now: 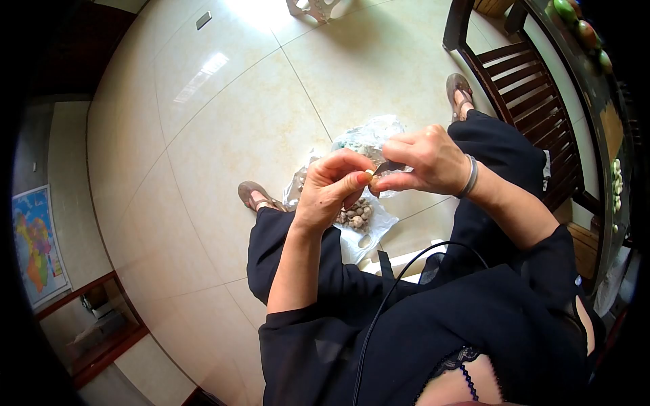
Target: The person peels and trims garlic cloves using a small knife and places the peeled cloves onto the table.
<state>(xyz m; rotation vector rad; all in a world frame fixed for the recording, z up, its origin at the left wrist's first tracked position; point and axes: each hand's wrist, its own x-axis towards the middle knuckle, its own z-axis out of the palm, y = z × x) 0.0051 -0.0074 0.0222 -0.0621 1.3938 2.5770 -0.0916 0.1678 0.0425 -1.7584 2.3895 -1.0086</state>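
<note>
My left hand point(332, 186) is closed, pinching a small pale piece point(370, 173) between thumb and fingertips. Gripped in my right hand point(425, 159) is a small knife; its dark blade point(388, 166) points at that piece, close to my left thumb. Whether the edge touches it I cannot tell. Beneath my hands, small round brown lumps point(357, 215), like little tubers or nuts, lie in an opened white plastic bag point(376, 223). Another crumpled plastic bag point(372, 132) spreads just beyond, with contents partly hidden by my hands.
A dark slatted wooden chair point(525, 84) stands by my right leg, beside a table edge carrying several green-red fruits point(586, 34) and pale pieces point(617, 186). A stool point(315, 8) and a flat grey object point(203, 20) sit on the tiled floor. A black cable point(379, 298) crosses my lap.
</note>
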